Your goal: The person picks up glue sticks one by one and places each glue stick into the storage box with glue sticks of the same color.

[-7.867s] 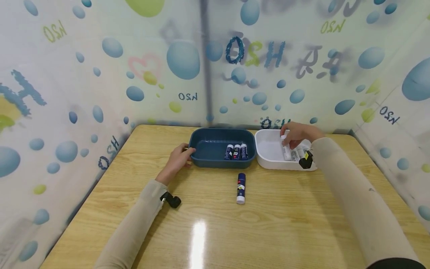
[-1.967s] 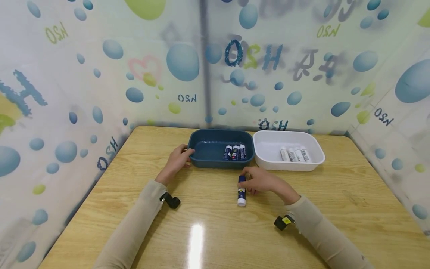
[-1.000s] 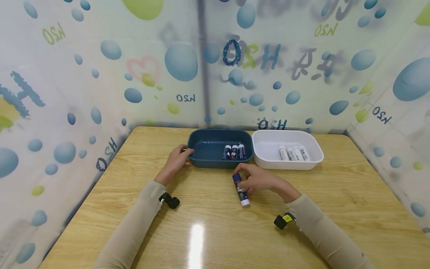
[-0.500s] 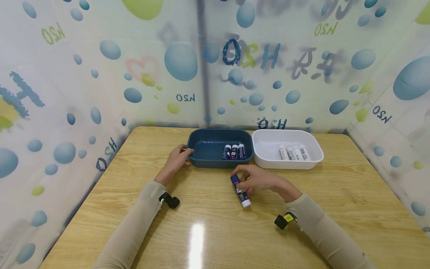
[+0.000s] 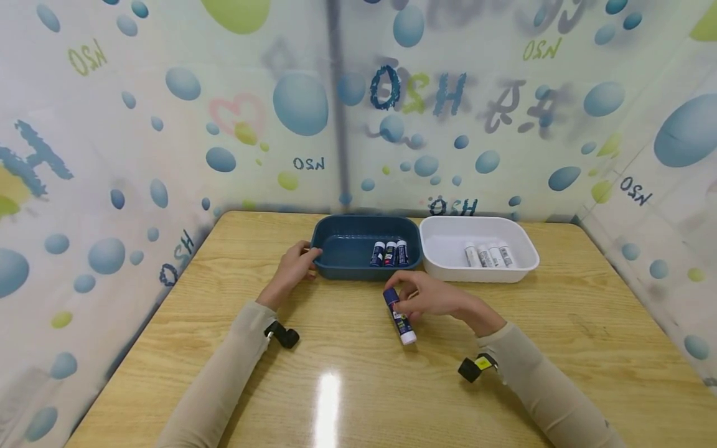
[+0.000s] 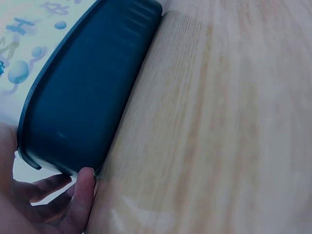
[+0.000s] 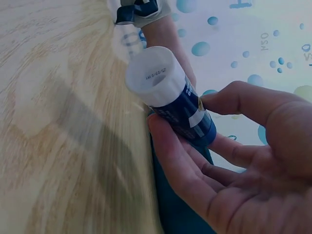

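Note:
My right hand [image 5: 431, 295] pinches a glue stick [image 5: 400, 320] between thumb and fingers. The stick has a dark blue body and cap and a white base; in the right wrist view, the white base [image 7: 151, 78] faces the camera, held off the table. My left hand [image 5: 291, 267] holds the left end of a dark blue tray [image 5: 347, 273], thumb at the rim and fingers against the end wall [image 6: 63, 146]. Inside that tray, at its right, lie three blue glue sticks [image 5: 390, 254] with white ends.
A white tray [image 5: 476, 274] stands against the blue tray's right side, with several white glue sticks [image 5: 489, 256] in it. Both stand near the back of the wooden table [image 5: 269, 386]. A printed curtain [image 5: 246, 174] hangs behind and beside the table.
My right hand has left the white tray, where it held a white stick, and taken the blue glue stick, now tilted and lifted. My left hand stays at the blue tray.

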{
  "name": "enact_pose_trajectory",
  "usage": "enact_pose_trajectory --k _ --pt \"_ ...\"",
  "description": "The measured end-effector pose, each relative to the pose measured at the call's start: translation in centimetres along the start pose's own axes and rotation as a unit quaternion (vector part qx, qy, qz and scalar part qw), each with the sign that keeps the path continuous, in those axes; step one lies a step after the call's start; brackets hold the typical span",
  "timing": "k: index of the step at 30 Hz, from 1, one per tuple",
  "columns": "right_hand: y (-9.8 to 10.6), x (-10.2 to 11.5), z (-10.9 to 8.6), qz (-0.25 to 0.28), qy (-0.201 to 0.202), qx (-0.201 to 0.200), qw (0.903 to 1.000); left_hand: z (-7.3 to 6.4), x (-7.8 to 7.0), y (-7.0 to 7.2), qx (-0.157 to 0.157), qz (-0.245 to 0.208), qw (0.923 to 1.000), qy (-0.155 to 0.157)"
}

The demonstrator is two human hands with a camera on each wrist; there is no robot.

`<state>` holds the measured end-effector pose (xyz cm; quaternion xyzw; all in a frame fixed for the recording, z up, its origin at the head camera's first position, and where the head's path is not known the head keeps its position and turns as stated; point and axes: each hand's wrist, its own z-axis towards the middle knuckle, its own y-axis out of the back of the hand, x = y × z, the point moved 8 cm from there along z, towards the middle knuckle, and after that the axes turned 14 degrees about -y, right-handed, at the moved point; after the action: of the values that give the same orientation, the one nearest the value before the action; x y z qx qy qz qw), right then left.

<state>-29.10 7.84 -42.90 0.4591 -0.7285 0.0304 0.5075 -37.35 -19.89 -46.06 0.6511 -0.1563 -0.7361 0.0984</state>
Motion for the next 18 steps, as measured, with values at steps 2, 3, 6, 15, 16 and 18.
enact_pose_trajectory --k 2,3,6,15,16,18 --pt "0.1 0.2 -0.2 0.010 0.002 0.001 0.9999 0.0 0.1 -0.1 0.001 -0.001 1.0000 0.002" --pt "0.2 0.3 -0.3 0.017 -0.001 0.001 0.9999 0.0 0.1 -0.1 0.001 -0.002 1.0000 0.002" --pt "0.3 0.7 -0.4 0.033 0.002 0.003 0.9995 0.0 0.1 0.0 -0.001 0.000 1.0000 0.002" --pt "1.3 2.1 -0.5 0.042 0.007 -0.018 0.9989 0.0 0.0 0.0 0.003 0.010 0.9999 0.006" --pt "1.5 2.3 -0.5 0.041 0.006 -0.022 0.9989 0.1 0.0 0.0 0.004 0.009 0.9999 0.006" --pt "1.8 2.7 -0.4 0.039 0.006 -0.026 0.9989 0.1 0.0 -0.1 0.006 0.009 0.9999 0.005"
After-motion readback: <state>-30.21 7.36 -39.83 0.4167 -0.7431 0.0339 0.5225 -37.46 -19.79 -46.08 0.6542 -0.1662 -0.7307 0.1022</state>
